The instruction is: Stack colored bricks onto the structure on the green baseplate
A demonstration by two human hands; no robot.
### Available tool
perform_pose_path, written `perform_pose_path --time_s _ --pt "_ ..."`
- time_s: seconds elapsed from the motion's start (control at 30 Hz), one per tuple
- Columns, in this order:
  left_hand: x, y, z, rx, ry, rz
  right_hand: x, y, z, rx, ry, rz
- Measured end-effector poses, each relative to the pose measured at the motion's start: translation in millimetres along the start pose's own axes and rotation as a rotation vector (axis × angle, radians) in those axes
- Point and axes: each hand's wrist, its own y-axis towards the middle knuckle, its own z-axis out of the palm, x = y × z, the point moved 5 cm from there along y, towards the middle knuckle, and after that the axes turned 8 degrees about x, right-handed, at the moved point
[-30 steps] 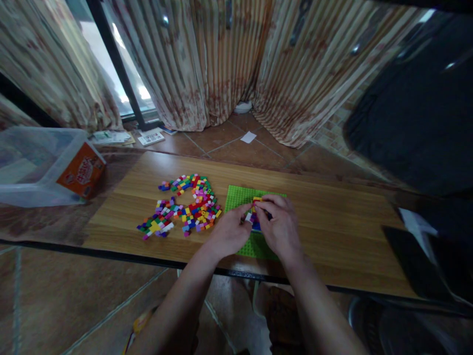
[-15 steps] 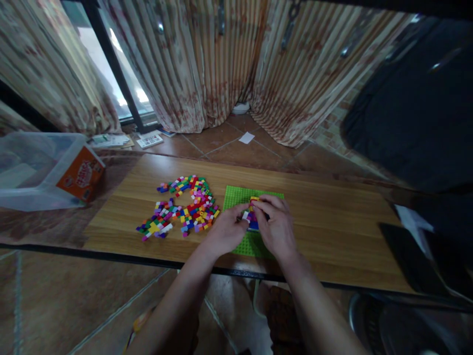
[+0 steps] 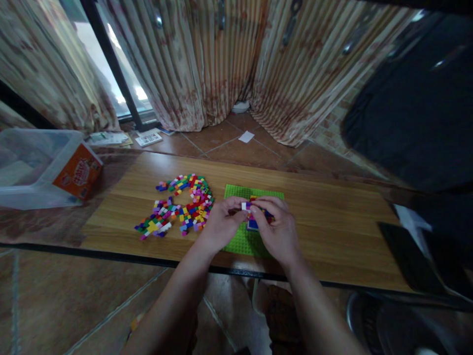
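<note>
Hands have lifted slightly off the green baseplate: left hand and right hand now pinch a white brick together above the small coloured build, loose bricks lying nearby on the counter.

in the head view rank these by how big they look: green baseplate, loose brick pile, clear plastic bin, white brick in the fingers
1. clear plastic bin, cut off by the frame edge
2. loose brick pile
3. green baseplate, partly hidden by the left hand and right hand, so its place against the pile is unsure
4. white brick
</note>
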Motion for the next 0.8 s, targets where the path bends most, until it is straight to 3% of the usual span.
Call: perform_pose_path --time_s 0.37,0.6,0.8 --pt "-7 -6 5.4 -0.076 0.197 0.082 -6 -3 5 -0.07 0.187 0.058" --pt "-2 -6 3.3 -0.146 0.258 0.062 -9 -1 -4 -0.111 0.038 0.036" --pt "6 -3 -1.6 -0.108 0.441 -0.03 -23 3 -13 -0.069 -0.177 0.063"
